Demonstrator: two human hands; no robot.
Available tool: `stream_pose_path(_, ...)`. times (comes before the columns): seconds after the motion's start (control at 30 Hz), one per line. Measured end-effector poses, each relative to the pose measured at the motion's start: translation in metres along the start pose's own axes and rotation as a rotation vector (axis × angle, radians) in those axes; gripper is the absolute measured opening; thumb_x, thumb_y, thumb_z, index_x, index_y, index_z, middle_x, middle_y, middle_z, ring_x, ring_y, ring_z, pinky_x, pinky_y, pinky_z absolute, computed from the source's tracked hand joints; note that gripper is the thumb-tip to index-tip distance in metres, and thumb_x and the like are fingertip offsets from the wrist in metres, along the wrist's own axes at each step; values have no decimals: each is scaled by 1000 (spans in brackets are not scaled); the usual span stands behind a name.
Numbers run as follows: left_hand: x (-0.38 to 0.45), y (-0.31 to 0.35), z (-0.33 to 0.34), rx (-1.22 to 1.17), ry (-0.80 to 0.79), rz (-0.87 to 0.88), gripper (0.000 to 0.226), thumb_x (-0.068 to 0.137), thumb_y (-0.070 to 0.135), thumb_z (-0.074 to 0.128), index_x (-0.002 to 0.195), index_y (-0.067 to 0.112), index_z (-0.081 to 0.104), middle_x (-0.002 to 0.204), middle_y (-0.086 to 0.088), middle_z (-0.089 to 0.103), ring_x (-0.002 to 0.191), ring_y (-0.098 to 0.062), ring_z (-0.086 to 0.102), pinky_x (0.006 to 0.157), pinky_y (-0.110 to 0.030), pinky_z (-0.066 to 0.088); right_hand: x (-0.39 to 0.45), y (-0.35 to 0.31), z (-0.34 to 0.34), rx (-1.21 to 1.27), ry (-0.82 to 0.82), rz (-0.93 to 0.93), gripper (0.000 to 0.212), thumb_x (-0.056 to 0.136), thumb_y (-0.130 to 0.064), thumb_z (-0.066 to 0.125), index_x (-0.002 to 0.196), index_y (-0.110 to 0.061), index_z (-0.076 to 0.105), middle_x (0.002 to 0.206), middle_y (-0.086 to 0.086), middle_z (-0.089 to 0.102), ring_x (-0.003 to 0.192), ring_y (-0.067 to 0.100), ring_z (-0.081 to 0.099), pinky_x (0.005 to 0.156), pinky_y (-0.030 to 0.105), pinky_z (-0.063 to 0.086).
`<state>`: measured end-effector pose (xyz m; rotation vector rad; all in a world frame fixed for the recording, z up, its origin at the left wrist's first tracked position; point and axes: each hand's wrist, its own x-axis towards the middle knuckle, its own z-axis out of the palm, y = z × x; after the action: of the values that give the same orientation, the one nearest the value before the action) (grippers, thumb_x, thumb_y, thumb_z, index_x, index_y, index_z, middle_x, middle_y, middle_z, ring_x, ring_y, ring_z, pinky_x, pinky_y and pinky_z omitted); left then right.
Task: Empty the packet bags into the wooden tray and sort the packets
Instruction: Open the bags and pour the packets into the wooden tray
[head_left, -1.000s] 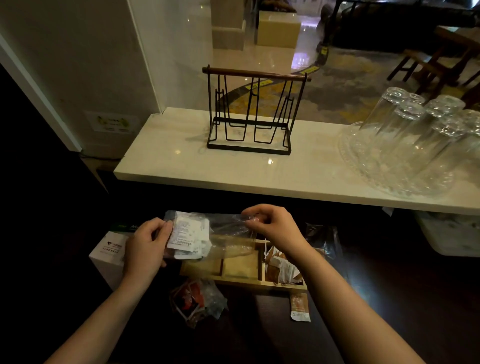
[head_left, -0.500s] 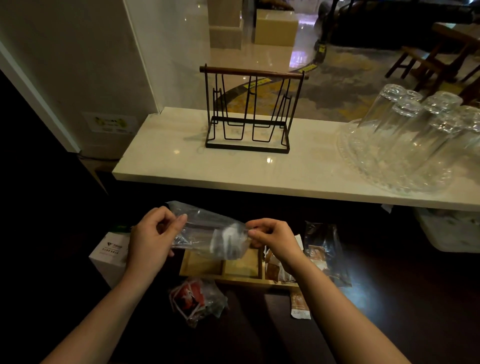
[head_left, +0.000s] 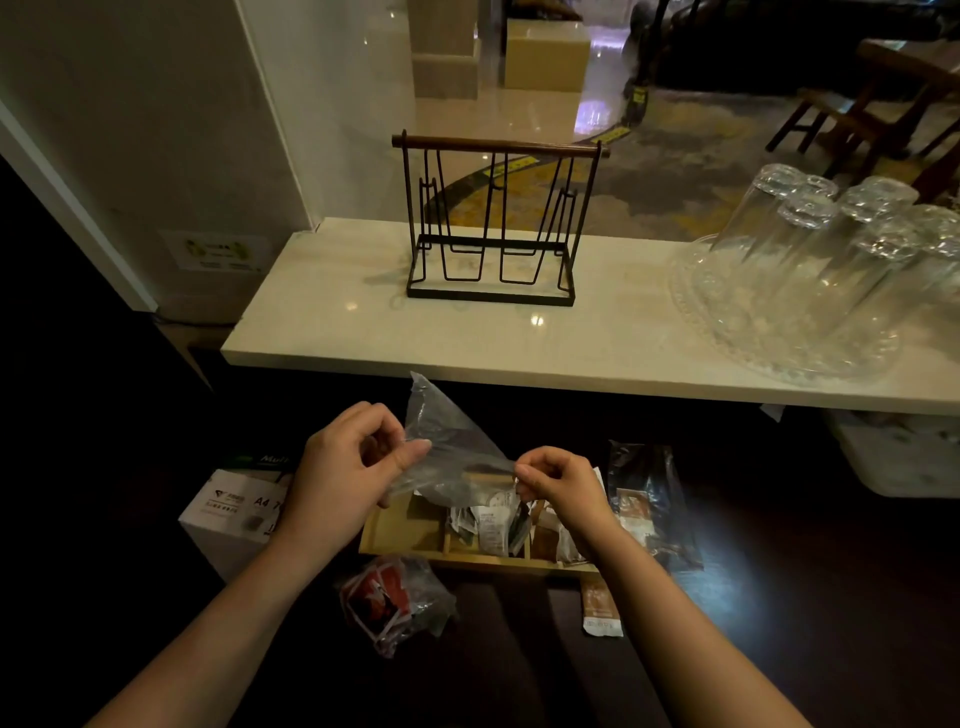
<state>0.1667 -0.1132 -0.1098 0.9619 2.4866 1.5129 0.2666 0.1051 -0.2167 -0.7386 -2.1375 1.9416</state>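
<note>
Both hands hold a clear plastic bag (head_left: 451, 457) above the wooden tray (head_left: 400, 535). My left hand (head_left: 348, 467) pinches its upper left part and my right hand (head_left: 558, 483) pinches its lower right corner. The bag looks empty and hangs tilted over the tray. White packets (head_left: 488, 525) lie in the tray's middle compartment, brown and white packets (head_left: 558, 543) in the right one. A second clear bag with red packets (head_left: 389, 600) lies in front of the tray. A dark bag with brown packets (head_left: 647, 504) lies to the tray's right. One loose brown packet (head_left: 600, 610) lies in front.
A white A4 paper box (head_left: 228, 512) stands left of the tray. Behind runs a marble shelf (head_left: 337, 322) with a black wire rack (head_left: 493, 223) and upturned glasses on a glass dish (head_left: 821, 270). A white tub (head_left: 904, 457) sits under the shelf at right.
The white packets have dropped out of the clear bag into the tray's middle compartment. The bag's left end has risen and my right hand has moved down toward the tray.
</note>
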Motion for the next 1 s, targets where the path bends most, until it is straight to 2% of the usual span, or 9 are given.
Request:
stream_pose_path(0.13,6,4,-1,17,12,32,24,83,22,68,67,14,52,70,-3,49,53,-19,57,42,-27,51,-5,2,-3,-40,12,-10,8,88,-7,62,86,-3,68,72,4,66,66,13,61,65,25,53)
stream_pose_path(0.27,12,-2,2,-56,66,-52,19,86,20,65,70,15,54,64,-5,53,46,-16,57,42,-25,50,-10,-4,-14,-37,128,-22,7,86,-10,64,82,-10,68,94,1,69,78,20,66,68,30,55)
stream_pose_path(0.43,7,-31,12,-20,6,-202,11,90,21,60,79,18,59,62,-6,56,50,-13,58,42,-31,54,-20,4,-51,-168,345,-90,10,85,-13,66,77,-19,67,72,3,68,67,18,63,64,36,53)
stream_pose_path(0.53,0,-61,27,147,-95,-232,9,89,21,61,81,23,58,78,-1,63,69,-15,63,51,-28,53,-30,13,-80,-279,519,-95,10,83,-15,68,76,-20,66,72,1,68,65,18,62,66,39,51)
stream_pose_path(0.6,-2,-83,41,280,-170,-224,6,90,20,60,94,24,60,98,2,62,89,-16,62,68,-24,48,-40,17,-97,-367,643,-107,5,84,-14,67,79,-16,66,76,3,69,68,19,62,69,38,50)
stream_pose_path(0.7,3,-109,68,386,-313,-289,35,93,27,54,127,19,53,132,-5,51,118,-22,52,96,-33,43,-54,29,-122,-452,858,-80,4,87,-11,62,88,-9,65,84,12,68,77,26,62,74,39,48)
stream_pose_path(0.77,10,-119,83,409,-374,-353,47,95,31,48,140,20,41,148,-7,36,134,-27,35,109,-37,31,-59,40,-135,-482,959,4,8,90,-16,57,94,-10,62,93,16,67,85,33,63,76,46,50)
stream_pose_path(0.87,20,-130,102,479,-468,-401,54,98,38,40,148,26,25,158,-8,17,144,-29,15,116,-37,15,-63,52,-142,-583,1010,166,13,92,-22,53,100,-14,57,103,17,65,90,40,61,75,47,47)
stream_pose_path(1.0,18,-134,123,454,-571,-456,58,98,43,36,150,29,15,160,-6,7,147,-27,3,117,-35,8,-61,69,-132,-695,897,221,12,91,-26,53,100,-18,56,104,15,66,88,39,62,70,40,44)
